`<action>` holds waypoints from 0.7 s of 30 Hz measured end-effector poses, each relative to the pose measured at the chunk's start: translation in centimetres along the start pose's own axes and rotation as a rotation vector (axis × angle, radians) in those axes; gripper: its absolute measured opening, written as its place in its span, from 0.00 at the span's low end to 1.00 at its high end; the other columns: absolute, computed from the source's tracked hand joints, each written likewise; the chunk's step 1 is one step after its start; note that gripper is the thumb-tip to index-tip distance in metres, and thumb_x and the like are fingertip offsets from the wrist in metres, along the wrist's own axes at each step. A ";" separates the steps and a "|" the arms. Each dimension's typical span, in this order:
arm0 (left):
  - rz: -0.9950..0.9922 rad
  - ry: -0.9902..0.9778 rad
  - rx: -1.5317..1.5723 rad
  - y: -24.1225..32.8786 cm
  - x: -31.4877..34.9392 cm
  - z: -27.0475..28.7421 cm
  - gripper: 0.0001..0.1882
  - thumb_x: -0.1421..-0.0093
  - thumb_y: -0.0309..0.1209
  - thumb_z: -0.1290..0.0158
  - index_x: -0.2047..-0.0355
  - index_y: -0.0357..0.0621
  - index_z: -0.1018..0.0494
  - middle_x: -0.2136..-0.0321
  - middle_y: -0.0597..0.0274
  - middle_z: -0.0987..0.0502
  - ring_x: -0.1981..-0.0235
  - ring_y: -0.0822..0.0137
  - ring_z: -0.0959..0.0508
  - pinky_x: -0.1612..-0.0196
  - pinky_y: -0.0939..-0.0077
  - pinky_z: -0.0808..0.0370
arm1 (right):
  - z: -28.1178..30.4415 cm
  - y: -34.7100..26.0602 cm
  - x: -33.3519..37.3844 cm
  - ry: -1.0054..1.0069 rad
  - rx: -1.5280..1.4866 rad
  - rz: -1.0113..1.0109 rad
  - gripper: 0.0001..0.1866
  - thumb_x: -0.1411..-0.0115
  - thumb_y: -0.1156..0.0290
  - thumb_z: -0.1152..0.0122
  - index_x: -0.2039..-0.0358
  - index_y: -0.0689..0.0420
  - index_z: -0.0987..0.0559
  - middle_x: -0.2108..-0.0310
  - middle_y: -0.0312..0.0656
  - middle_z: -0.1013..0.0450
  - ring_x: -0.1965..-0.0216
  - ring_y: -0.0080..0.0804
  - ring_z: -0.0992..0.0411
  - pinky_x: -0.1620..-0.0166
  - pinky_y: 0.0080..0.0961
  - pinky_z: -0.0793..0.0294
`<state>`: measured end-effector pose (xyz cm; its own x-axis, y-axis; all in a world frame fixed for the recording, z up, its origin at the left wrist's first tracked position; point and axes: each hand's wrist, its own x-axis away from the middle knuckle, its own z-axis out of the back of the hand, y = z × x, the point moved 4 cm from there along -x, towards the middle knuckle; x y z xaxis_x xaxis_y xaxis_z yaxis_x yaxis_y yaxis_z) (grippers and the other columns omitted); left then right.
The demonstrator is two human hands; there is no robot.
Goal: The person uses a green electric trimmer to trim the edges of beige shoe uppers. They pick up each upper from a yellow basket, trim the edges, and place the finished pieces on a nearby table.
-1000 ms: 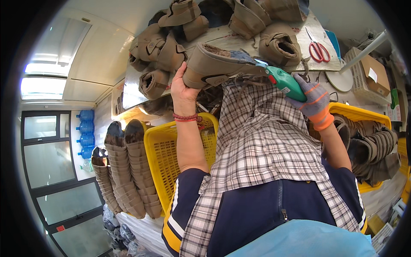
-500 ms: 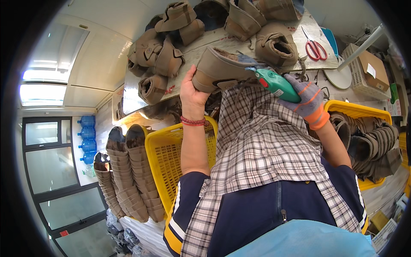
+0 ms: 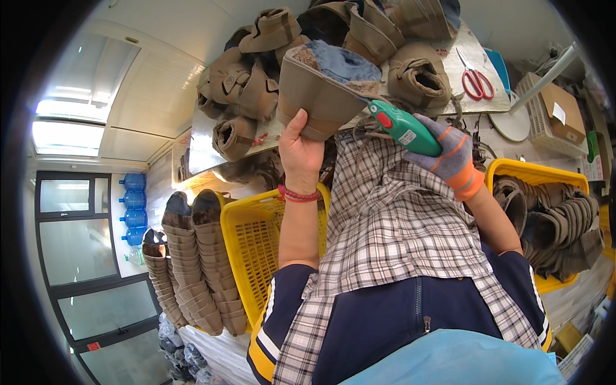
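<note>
A tan shoe upper (image 3: 321, 96) with a fuzzy brown and blue lining is tilted up before me, its opening facing away. My left hand (image 3: 301, 147), bare with a red bead bracelet, grips its lower edge, thumb on the outer face. In my right hand (image 3: 446, 157), in a grey and orange glove, is a pair of green electric scissors (image 3: 404, 127) with a red button. Their tip meets the upper's right edge; the blade itself is hidden there. Loose strips (image 3: 375, 128) hang just below that edge.
More shoe uppers (image 3: 420, 77) lie on the worn table, with red-handled scissors (image 3: 476, 83) at its right. A yellow basket (image 3: 256, 237) stands at my left beside tall stacks of uppers (image 3: 199, 256). Another yellow basket (image 3: 539, 168) at my right holds several uppers.
The shoe upper has been turned and raised, so its lining now shows. My left hand has shifted right and slightly down; the electric scissors have moved a little left and down.
</note>
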<state>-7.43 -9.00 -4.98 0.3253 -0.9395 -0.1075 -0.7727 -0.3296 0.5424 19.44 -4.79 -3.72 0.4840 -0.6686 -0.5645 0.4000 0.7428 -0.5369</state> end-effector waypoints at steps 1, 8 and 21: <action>-0.030 -0.026 -0.044 0.0 0.2 -0.4 0.24 0.40 0.22 0.50 0.43 0.39 0.38 0.46 0.56 0.31 0.45 0.58 0.31 0.41 0.59 0.35 | 0.0 -0.1 -0.2 -0.010 -0.018 -0.016 0.36 0.59 0.54 0.26 0.51 0.56 0.25 0.73 0.47 0.24 0.74 0.42 0.24 0.68 0.29 0.25; -0.165 -0.163 -0.324 -0.9 1.0 -1.3 0.24 0.40 0.20 0.51 0.42 0.42 0.38 0.46 0.58 0.31 0.45 0.60 0.31 0.41 0.61 0.34 | -0.9 -0.3 -1.2 -0.063 -0.238 -0.167 0.36 0.58 0.57 0.25 0.49 0.56 0.26 0.68 0.46 0.22 0.69 0.34 0.22 0.64 0.25 0.24; -0.673 -0.360 -1.542 -1.3 1.5 -1.7 0.13 0.43 0.25 0.44 0.58 0.36 0.26 0.58 0.51 0.25 0.57 0.51 0.27 0.52 0.61 0.33 | -1.2 -0.5 -2.0 -0.019 -0.562 -0.412 0.33 0.53 0.60 0.26 0.49 0.60 0.27 0.65 0.39 0.22 0.66 0.17 0.27 0.61 0.17 0.26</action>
<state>-4.99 -9.85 -4.49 0.0516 -0.7278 -0.6839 0.7038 -0.4593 0.5419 17.32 -3.86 -3.06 0.3946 -0.8877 -0.2372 0.0929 0.2954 -0.9508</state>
